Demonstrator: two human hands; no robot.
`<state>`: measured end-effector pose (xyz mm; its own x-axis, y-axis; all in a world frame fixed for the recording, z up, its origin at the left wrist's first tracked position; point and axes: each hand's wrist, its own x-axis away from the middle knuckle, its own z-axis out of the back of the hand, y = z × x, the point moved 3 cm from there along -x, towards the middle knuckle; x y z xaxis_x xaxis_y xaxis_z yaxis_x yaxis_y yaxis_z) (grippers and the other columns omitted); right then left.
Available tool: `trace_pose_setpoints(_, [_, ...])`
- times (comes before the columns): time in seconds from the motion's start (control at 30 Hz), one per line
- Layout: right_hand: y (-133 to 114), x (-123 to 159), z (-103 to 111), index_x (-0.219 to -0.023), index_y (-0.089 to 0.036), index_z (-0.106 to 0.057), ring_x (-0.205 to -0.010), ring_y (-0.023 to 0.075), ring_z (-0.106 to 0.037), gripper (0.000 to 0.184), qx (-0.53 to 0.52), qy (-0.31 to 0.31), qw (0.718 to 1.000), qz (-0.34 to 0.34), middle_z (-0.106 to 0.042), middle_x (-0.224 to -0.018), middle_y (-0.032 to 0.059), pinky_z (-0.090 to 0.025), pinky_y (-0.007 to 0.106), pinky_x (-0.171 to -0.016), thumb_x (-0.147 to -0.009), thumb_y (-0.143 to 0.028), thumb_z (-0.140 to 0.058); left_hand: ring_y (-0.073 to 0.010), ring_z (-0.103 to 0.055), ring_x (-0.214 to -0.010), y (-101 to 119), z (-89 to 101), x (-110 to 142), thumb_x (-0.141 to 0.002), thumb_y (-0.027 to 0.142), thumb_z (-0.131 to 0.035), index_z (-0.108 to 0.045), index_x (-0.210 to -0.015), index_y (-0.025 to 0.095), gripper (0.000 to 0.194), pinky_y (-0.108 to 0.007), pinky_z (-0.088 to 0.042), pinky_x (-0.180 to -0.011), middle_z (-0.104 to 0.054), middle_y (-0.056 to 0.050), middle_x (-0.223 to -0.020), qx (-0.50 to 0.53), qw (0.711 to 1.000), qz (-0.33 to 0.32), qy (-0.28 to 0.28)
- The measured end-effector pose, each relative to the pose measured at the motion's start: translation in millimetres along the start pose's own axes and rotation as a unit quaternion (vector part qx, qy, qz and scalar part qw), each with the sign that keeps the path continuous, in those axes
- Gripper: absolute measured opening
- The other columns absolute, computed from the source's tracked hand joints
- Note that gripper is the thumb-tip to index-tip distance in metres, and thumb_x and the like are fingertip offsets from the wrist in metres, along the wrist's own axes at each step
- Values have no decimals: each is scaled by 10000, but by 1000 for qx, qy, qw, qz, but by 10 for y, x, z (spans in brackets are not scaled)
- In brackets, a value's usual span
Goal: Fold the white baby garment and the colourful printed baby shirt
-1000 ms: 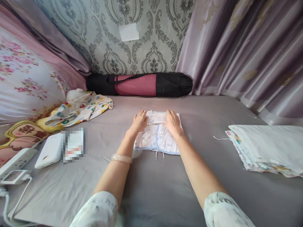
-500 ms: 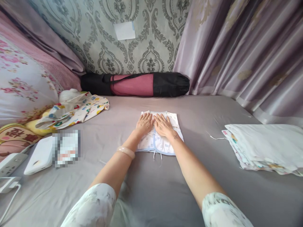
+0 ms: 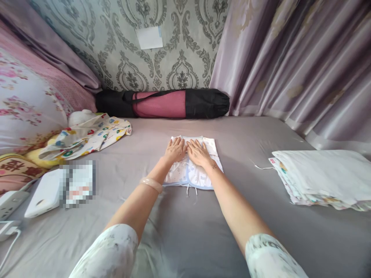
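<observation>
Left hand (image 3: 175, 150), right hand (image 3: 198, 153) shifted inward, flat, grasping nothing, atop white, blue-edged, printed garment (image 3: 200, 177)

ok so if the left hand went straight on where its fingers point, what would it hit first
The left hand would likely meet the black-and-pink bag, beyond the garment and some gray sheet, though depth is hard to judge.

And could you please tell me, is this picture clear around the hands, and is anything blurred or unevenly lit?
Head view, centre: left hand and right hand look fairly clear on the shirt; head view, left: coarse squares mask a thing; head view, right: the curtain has pale sheen, the sheet darker below.
</observation>
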<state>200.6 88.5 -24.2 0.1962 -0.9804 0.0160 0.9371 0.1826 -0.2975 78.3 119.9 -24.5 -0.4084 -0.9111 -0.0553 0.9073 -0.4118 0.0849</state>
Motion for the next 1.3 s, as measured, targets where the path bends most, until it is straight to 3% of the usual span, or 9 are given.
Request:
trace_pose_setpoints(0.2, [53, 9, 66, -1507, -166, -320, -1471, 250, -111, 550, 23, 76, 995, -67, -220, -1592, 86, -32, 507, -1171, -1008, -354, -186, -282, -251, -1446, 60, 13, -33, -999, 420, -237, -373, -1456, 98, 575, -452, -155, -1186, -342, -165, -1534, -10, 999, 20, 39])
trace_pose_setpoints(0.47, [155, -3, -23, -1492, -196, -351, -1459, 280, -149, 542, 28, 58, 994, -92, -260, -1581, 81, -65, 548, -1157, -1006, -365, -181, -350, -274, -1422, 56, -132, -8, -985, 482, -276, -367, -1454, 68, 632, -522, -186, -1155, -345, -233, -1511, 1, 999, 25, 48])
trace_pose_setpoints(0.7, [150, -8, -14, -1484, -193, -364, -1456, 284, -162, 540, 17, 59, 994, -93, -274, -1575, 84, -72, 553, -1155, -1003, -367, -191, -335, -262, -1433, 22, -95, -60, -980, 518, -260, -352, -1464, 96, 649, -509, -207, -1151, -334, -210, -1525, 18, 999, 38, 4])
trace_pose_setpoints(0.8, [162, -7, 30, -1502, -168, -324, -1461, 274, -151, 557, -1, 53, 993, -105, -241, -1585, 103, -73, 533, -1160, -1004, -373, -187, -323, -244, -1442, -16, -68, -65, -986, 496, -238, -345, -1464, 83, 641, -506, -204, -1155, -316, -200, -1537, 30, 999, 36, -3])
trace_pose_setpoints(1.0, [341, -8, 91, -1504, -37, -270, -1467, 283, -108, 636, 17, 99, 977, -186, -193, -1582, 182, -56, 509, -1165, -1006, -419, -168, -291, -202, -1461, -145, -91, -37, -984, 487, -222, -319, -1480, 102, 635, -506, -170, -1170, -291, -184, -1553, 22, 998, 59, 14])
trace_pose_setpoints(1.3, [429, -23, 21, -1499, 2, -258, -1459, 298, -136, 673, 37, 63, 974, -213, -189, -1577, 199, -105, 466, -1166, -999, -441, -179, -310, -185, -1463, -165, -113, -42, -981, 483, -228, -322, -1473, 79, 643, -533, -165, -1163, -279, -190, -1556, 24, 998, 61, -12])
